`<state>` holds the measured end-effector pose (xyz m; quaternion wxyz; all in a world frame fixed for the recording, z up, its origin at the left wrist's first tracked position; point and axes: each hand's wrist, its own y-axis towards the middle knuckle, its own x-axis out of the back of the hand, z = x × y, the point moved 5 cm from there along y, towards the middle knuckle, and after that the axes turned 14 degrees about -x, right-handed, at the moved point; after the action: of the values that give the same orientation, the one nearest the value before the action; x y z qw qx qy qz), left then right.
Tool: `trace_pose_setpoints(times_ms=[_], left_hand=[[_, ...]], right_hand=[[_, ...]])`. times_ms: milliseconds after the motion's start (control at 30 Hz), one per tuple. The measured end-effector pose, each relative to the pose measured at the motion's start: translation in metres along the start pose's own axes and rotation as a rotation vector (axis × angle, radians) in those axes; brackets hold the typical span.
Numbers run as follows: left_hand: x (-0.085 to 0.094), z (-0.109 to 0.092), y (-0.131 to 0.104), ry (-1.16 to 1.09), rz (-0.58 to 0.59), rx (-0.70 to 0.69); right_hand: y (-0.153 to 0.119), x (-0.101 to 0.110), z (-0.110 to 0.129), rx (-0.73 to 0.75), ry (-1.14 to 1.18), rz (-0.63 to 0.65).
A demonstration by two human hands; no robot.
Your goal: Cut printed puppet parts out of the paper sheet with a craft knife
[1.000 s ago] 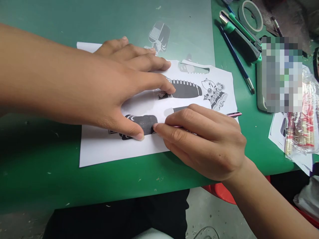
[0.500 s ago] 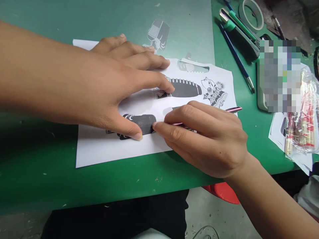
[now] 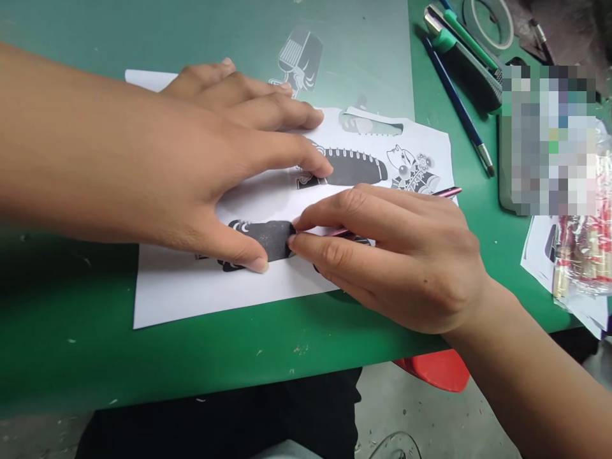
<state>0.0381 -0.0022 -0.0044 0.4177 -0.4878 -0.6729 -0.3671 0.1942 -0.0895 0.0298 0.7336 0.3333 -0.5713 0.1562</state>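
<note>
A white printed sheet (image 3: 191, 299) with dark figures lies on the green table. My left hand (image 3: 239, 134) rests flat on it, fingers spread, its thumb on the left part of a dark printed shape (image 3: 272, 241). At the right end of that shape, my right hand (image 3: 392, 255) pinches the dark edge between thumb and forefinger. A thin pink pen-like tool (image 3: 448, 192) passes under the right hand, its far end sticking out. Above the hand are a dark oval print (image 3: 356, 169) and a printed figure with a face (image 3: 411, 169).
A clear sheet with a printed figure (image 3: 301, 60) lies beyond the paper. To the right are a brush (image 3: 459, 105), a green and black cutter (image 3: 471, 73), a tape roll (image 3: 492, 22), a blurred-out item (image 3: 549, 140) and a plastic bag (image 3: 583, 255). A red stool (image 3: 440, 370) stands below.
The right thumb and forefinger have shifted slightly left and now press at the right end of the dark shape. The left hand keeps its spread pose. The camera view has shifted a little.
</note>
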Motion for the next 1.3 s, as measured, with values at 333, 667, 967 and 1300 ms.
trace_pose_setpoints(times_ms=[333, 667, 967, 1300], left_hand=[[-0.005, 0.009, 0.004, 0.145, -0.072, -0.077], [0.008, -0.012, 0.003, -0.009, 0.116, 0.135], [-0.004, 0.009, 0.006, 0.066, -0.043, -0.002], [-0.001, 0.007, 0.006, 0.177, -0.002, -0.045]], right_hand=[[0.0, 0.002, -0.003, 0.056, 0.041, 0.021], [0.002, 0.0, -0.007, 0.06, -0.034, 0.042], [0.006, 0.0, -0.012, 0.147, -0.077, 0.066], [0.018, 0.001, -0.02, 0.203, 0.048, 0.088]])
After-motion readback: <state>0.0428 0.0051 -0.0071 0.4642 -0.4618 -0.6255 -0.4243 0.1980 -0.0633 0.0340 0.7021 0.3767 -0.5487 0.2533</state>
